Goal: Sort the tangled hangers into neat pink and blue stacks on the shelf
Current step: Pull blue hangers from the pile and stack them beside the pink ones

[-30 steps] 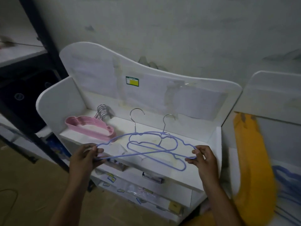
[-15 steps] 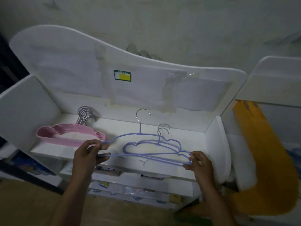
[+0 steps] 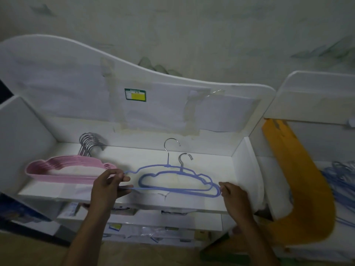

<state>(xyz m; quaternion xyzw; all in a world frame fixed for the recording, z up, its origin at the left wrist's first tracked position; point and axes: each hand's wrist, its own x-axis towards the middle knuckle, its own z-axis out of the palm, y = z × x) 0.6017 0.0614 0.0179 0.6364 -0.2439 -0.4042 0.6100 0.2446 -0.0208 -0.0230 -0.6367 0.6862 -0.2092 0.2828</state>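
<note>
The left hand (image 3: 109, 186) pinches the left tip of a blue wire clothes hanger with a steel hook (image 3: 153, 167), thumb and fingers curled round the wire. The right hand (image 3: 233, 194) holds its right end (image 3: 218, 191), though the fingertips are hard to make out and may only be touching it. A second blue hanger (image 3: 172, 181) lies beneath on the white shelf board (image 3: 134, 152). To the left, a neat stack of pink hangers (image 3: 65, 170) rests on the same board, hooks pointing far. Lower shelves are largely hidden by the forearms. At far right, a blurred tangle of blue hangers (image 3: 338, 181) is cut off beside a yellow curved cushion (image 3: 299, 189). A green-and-yellow sticker (image 3: 135, 95) on the back panel is unreadable.
</note>
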